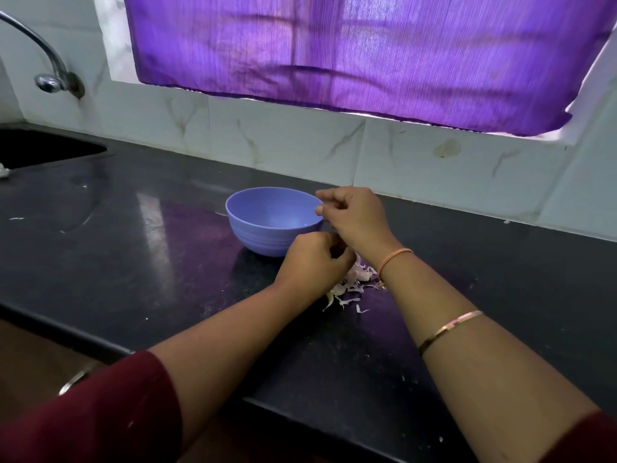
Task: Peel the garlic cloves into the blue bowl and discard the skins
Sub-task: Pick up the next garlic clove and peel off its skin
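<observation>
The blue bowl (263,242) stands upright on the black counter (150,262), and I cannot tell from here what lies inside it. My right hand (357,215) is at the bowl's right rim, fingers curled in with thumb and forefinger drawn close together over the edge. Whether they pinch a clove I cannot tell. My left hand (310,259) is just in front of the bowl, near its lower right wall, with its fingers also curled tight. What it holds, if anything, is hidden from me. A heap of pale garlic skins (350,285) lies on the counter in front of the bowl, partly under both wrists. I see a thin orange band (395,257) on the right wrist and a bangle (450,329) further up that forearm. Well to the left of the bowl is the dark sink (43,148) with a curved tap (50,68) above it. Behind the bowl the tiled wall (283,142) rises to a purple curtain (334,45).
</observation>
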{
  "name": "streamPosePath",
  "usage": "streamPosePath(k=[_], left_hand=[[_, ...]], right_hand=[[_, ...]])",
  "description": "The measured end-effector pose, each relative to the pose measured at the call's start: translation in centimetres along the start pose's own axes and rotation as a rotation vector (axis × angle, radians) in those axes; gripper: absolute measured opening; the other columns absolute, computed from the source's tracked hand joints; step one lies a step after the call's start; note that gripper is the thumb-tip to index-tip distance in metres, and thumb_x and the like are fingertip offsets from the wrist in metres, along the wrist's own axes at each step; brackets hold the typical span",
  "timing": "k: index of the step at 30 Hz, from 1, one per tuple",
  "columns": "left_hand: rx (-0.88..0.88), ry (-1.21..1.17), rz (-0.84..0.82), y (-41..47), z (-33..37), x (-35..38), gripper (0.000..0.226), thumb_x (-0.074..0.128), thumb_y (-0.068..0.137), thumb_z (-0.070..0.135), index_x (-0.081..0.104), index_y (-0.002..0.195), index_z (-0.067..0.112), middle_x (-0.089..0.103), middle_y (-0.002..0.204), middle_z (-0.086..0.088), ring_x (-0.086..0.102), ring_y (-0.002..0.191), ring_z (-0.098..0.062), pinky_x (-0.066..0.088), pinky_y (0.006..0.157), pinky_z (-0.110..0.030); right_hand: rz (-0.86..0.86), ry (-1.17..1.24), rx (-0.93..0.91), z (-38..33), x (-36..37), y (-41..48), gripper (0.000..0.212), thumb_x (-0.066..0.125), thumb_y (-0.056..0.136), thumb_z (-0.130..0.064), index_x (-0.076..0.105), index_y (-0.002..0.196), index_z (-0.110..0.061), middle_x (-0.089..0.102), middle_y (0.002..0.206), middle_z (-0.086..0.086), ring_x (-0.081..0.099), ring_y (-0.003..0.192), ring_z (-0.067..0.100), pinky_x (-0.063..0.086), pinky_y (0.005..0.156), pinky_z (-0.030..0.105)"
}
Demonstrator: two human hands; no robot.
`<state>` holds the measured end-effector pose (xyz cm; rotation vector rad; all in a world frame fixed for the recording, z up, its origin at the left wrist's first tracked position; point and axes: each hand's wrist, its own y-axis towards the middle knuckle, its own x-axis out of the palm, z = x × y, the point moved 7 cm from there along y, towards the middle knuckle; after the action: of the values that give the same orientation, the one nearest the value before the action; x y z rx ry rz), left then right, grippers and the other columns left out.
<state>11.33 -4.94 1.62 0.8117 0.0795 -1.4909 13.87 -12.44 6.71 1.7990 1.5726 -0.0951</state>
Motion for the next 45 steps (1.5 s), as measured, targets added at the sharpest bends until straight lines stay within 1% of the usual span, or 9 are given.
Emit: streamPosePath(k=[4,7,15,23,29,33,36,42,45], left_hand=[[0.008,0.035,0.028,-0.1,0.1,-0.3,0.030,0.059,0.086,0.023,0.054,0.057,0.019,0.055,0.053,0.007,0.050,0.049,-0.006,0.039,0.051,-0.023],[0.018,0.052,0.039,0.0,0.1,-0.5,0.024,0.059,0.088,0.025,0.062,0.069,0.010,0.061,0.062,-0.001,0.058,0.060,-0.017,0.044,0.058,-0.028],[0.064,0.011,0.038,0.6,-0.1,0.1,0.016,0.060,0.090,0.024,0.073,0.093,0.015,0.060,0.060,0.005,0.049,0.049,-0.004,0.038,0.051,-0.014],[0.036,-0.018,0.010,0.4,-0.2,-0.1,0.019,0.059,0.085,0.003,0.074,0.090,0.015,0.063,0.068,0.013,0.055,0.055,0.006,0.042,0.053,-0.005],[-0.026,-0.046,0.009,0.1,-0.3,-0.3,0.021,0.055,0.083,0.008,0.071,0.080,0.022,0.065,0.066,0.018,0.061,0.061,0.000,0.051,0.059,-0.013],[-0.055,0.027,-0.010,0.4,-1.0,-0.1,0.019,0.056,0.084,0.011,0.071,0.085,0.023,0.067,0.072,0.014,0.057,0.058,0.007,0.043,0.055,-0.005],[-0.051,0.049,-0.029,0.5,-1.2,0.2,0.016,0.059,0.086,0.011,0.072,0.087,0.021,0.063,0.069,0.017,0.055,0.056,0.010,0.039,0.052,-0.001],[-0.051,0.116,-0.011,0.6,-1.3,0.1,0.020,0.060,0.089,0.030,0.072,0.083,0.014,0.065,0.067,0.006,0.051,0.055,-0.002,0.036,0.048,-0.010],[-0.080,0.129,0.008,0.6,-1.5,-0.1,0.031,0.063,0.086,0.036,0.069,0.070,0.010,0.059,0.055,0.002,0.044,0.047,-0.005,0.032,0.045,-0.013]], right_hand=[[0.079,0.091,0.024,0.9,-1.5,-0.5,0.016,0.061,0.083,-0.003,0.070,0.092,-0.013,0.063,0.073,-0.007,0.058,0.068,0.005,0.051,0.077,0.027],[0.069,0.129,0.054,1.7,-2.7,-1.2,0.020,0.062,0.081,-0.001,0.067,0.076,-0.020,0.064,0.068,-0.001,0.056,0.059,0.010,0.051,0.066,0.028],[-0.146,-0.148,0.069,4.0,-4.7,-3.7,0.009,0.070,0.078,-0.007,0.071,0.080,-0.016,0.065,0.068,-0.003,0.057,0.060,0.006,0.050,0.066,0.023],[-0.320,-0.351,-0.049,3.3,-3.5,-5.2,0.019,0.068,0.078,-0.006,0.073,0.092,-0.019,0.067,0.083,0.000,0.055,0.066,0.006,0.040,0.061,0.008],[-0.430,-0.456,-0.080,3.9,-1.8,-6.0,0.028,0.057,0.086,-0.010,0.067,0.110,-0.022,0.059,0.091,-0.004,0.051,0.071,0.005,0.039,0.065,0.017],[-0.400,-0.439,-0.056,4.2,-1.8,-5.7,0.032,0.061,0.085,-0.013,0.063,0.115,-0.023,0.053,0.081,-0.011,0.046,0.064,0.000,0.035,0.063,0.016],[-0.367,-0.397,-0.018,4.7,-2.2,-5.5,0.029,0.065,0.083,-0.014,0.064,0.111,-0.020,0.055,0.079,-0.009,0.050,0.067,0.005,0.043,0.070,0.020],[-0.191,-0.237,0.049,5.1,-3.8,-4.9,0.013,0.065,0.082,-0.010,0.069,0.093,-0.015,0.059,0.072,-0.007,0.058,0.065,0.007,0.049,0.067,0.022],[-0.130,-0.157,0.083,5.1,-4.4,-4.9,0.007,0.067,0.082,-0.009,0.069,0.088,-0.013,0.067,0.073,0.000,0.067,0.067,0.017,0.058,0.071,0.034]])
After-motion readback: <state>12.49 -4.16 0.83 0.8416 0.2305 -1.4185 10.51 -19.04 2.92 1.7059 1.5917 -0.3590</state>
